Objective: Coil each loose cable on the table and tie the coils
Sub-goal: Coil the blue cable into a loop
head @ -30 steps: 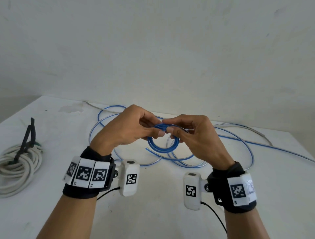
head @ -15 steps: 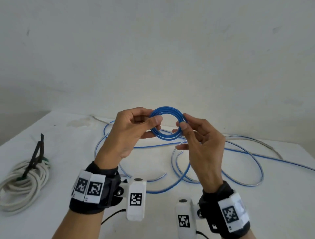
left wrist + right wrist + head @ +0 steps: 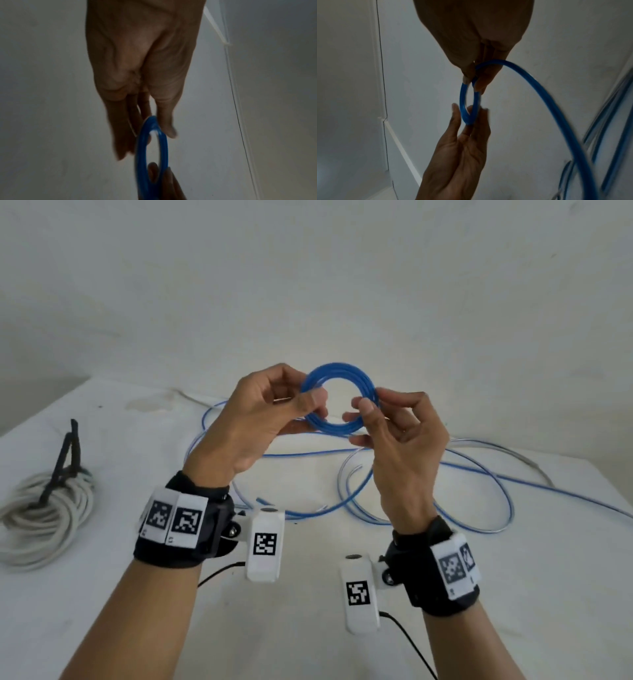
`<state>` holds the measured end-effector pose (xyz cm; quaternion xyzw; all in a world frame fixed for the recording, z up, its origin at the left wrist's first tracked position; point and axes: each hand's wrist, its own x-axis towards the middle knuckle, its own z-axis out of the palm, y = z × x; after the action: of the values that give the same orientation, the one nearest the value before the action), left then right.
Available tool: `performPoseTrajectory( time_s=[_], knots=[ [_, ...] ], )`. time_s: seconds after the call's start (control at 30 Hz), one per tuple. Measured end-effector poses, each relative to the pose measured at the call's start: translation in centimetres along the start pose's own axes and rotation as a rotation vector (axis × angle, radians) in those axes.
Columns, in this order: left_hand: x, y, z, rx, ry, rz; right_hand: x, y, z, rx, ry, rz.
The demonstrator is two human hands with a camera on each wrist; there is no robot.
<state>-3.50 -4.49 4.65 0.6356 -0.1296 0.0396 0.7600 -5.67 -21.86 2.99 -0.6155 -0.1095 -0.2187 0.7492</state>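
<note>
A small coil of blue cable is held upright in the air above the table, between both hands. My left hand pinches its left side with thumb and fingers. My right hand pinches its right side. The rest of the blue cable trails down and lies in loose loops on the white table. In the left wrist view the blue coil shows edge-on below my left hand's fingers. In the right wrist view the blue coil hangs between both hands, with a strand arching off to the right.
A coiled white cable tied with a black strap lies at the table's left edge. A thin white cable runs along the back right. The white table meets a pale wall behind.
Both hands have lifted the small blue coil from just above the table up into the air and turned it to face me; the trailing cable has been pulled along.
</note>
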Motion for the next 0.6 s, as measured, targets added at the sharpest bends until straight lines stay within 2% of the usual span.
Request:
performPoseTrajectory(
  time_s=[0.1, 0.3, 0.5, 0.6],
  knots=[
    [0.1, 0.2, -0.1, 0.082, -0.075, -0.080, 0.5, 0.0, -0.8, -0.101, -0.117, 0.025],
    [-0.1, -0.9, 1.0, 0.190, -0.173, -0.145, 0.6, -0.3, -1.1, -0.201, -0.266, 0.004],
    [0.1, -0.9, 1.4, 0.373, -0.141, -0.185, 0.4, -0.2, -0.8, -0.323, -0.309, -0.058],
    [0.1, -0.8, 1.2, 0.383, -0.158, -0.209, 0.2, 0.0, -0.7, -0.318, -0.311, -0.060]
  ],
)
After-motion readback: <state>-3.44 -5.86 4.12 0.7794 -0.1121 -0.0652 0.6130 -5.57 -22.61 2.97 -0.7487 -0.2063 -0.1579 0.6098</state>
